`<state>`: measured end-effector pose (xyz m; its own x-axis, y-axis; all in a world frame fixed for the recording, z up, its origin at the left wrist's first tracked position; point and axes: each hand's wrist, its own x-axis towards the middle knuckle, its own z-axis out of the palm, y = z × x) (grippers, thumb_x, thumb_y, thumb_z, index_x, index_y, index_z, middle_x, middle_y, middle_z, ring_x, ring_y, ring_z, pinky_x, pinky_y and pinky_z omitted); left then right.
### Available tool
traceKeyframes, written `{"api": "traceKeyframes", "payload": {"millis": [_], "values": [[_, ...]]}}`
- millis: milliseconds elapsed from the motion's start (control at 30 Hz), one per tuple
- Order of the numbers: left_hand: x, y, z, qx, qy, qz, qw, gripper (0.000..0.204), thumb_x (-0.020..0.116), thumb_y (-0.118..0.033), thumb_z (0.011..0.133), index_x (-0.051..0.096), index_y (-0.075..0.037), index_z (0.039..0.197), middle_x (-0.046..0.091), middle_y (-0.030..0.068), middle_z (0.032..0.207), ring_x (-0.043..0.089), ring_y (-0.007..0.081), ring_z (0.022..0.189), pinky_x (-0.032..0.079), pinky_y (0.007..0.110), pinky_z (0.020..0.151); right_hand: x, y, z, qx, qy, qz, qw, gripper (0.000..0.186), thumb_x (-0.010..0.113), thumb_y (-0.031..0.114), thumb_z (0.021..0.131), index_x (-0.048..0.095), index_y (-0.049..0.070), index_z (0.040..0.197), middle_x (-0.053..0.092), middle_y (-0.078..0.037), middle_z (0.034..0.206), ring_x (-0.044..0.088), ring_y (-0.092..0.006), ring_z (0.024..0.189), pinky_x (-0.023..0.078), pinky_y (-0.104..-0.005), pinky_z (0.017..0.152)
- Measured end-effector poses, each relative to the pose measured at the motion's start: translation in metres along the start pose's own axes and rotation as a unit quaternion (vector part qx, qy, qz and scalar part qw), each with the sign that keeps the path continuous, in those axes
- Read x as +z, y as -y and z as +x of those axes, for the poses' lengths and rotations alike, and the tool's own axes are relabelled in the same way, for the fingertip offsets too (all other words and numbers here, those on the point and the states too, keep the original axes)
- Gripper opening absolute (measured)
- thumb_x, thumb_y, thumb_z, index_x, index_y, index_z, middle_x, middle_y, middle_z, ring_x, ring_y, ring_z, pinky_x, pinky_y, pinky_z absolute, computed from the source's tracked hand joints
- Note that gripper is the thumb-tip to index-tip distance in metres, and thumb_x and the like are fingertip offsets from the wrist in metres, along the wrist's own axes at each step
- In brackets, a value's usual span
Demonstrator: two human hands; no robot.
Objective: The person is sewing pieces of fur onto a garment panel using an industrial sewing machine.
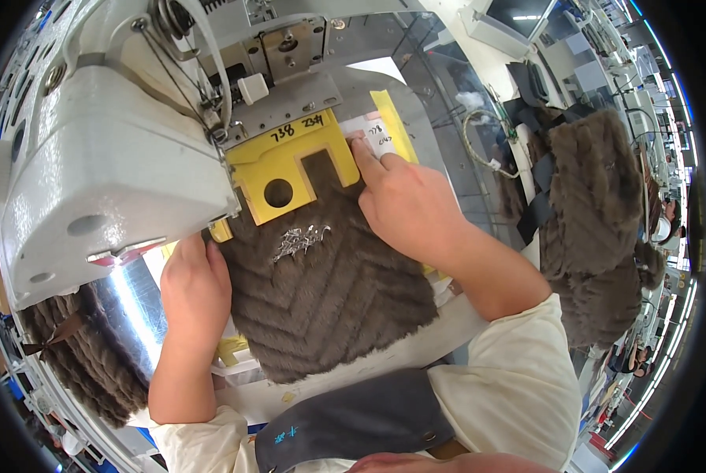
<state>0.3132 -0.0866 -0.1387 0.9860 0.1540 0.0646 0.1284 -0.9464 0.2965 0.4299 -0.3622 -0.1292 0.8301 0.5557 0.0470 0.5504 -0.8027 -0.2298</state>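
A brown fur piece (337, 299) with chevron ridges and a shiny silver motif (298, 244) lies under a white sewing machine (101, 165). A yellow template (262, 165), with a round hole and a notch, covers its upper part. My left hand (195, 288) is closed at the fur's left edge beside a small yellow piece (221, 230); its fingertips are hidden. On the other side, my right hand (400, 205) touches the template's right edge by a white label (375, 130), index finger extended and the others curled; what they grip, if anything, is unclear.
More fur pieces lie at the right (589, 189) and lower left (85, 355). A looped hose (487, 142) and dark pieces (534, 213) are right of the steel machine plate (404, 102). Other people (668, 221) sit among workbenches at the far right.
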Motion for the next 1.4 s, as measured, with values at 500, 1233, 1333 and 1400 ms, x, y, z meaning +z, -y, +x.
{"api": "traceKeyframes", "payload": {"millis": [500,1233,1333,1400], "values": [[0.000,-0.004,-0.007,0.023,-0.013,0.004,1.000,0.033,0.061,-0.006,0.099,0.060,0.007,0.129,0.063,0.0222,0.091,0.064,0.0432,0.079,0.052,0.051,0.071,0.005,-0.001,0.001,-0.003,-0.014,0.007,1.000,0.053,0.060,0.014,0.091,0.059,-0.010,0.138,0.069,-0.021,0.087,0.071,-0.0366,0.074,0.057,-0.0455,0.066],[-0.005,0.000,-0.001,0.023,0.029,-0.010,0.999,0.039,0.054,-0.007,0.103,0.055,0.008,0.139,0.064,0.0249,0.102,0.066,0.0447,0.093,0.054,0.051,0.082,0.003,-0.002,0.007,0.009,0.002,0.023,1.000,0.054,0.057,0.015,0.091,0.056,-0.009,0.140,0.072,-0.024,0.093,0.072,-0.0412,0.086,0.058,-0.0492,0.078],[-0.006,-0.001,0.001,0.015,0.038,-0.021,0.999,0.037,0.053,-0.007,0.103,0.055,0.007,0.137,0.065,0.0258,0.102,0.066,0.0458,0.093,0.054,0.052,0.082,0.002,-0.004,0.005,0.004,-0.006,0.022,1.000,0.054,0.057,0.015,0.091,0.056,-0.009,0.140,0.072,-0.024,0.093,0.072,-0.0412,0.088,0.058,-0.0493,0.079],[-0.006,-0.001,0.001,0.015,0.040,-0.022,0.999,0.037,0.053,-0.007,0.103,0.056,0.007,0.137,0.065,0.0260,0.102,0.066,0.0462,0.093,0.054,0.052,0.081,0.003,-0.003,0.005,-0.001,-0.012,0.020,1.000,0.054,0.057,0.015,0.091,0.055,-0.010,0.140,0.072,-0.024,0.093,0.072,-0.0411,0.088,0.058,-0.0494,0.079]]}}
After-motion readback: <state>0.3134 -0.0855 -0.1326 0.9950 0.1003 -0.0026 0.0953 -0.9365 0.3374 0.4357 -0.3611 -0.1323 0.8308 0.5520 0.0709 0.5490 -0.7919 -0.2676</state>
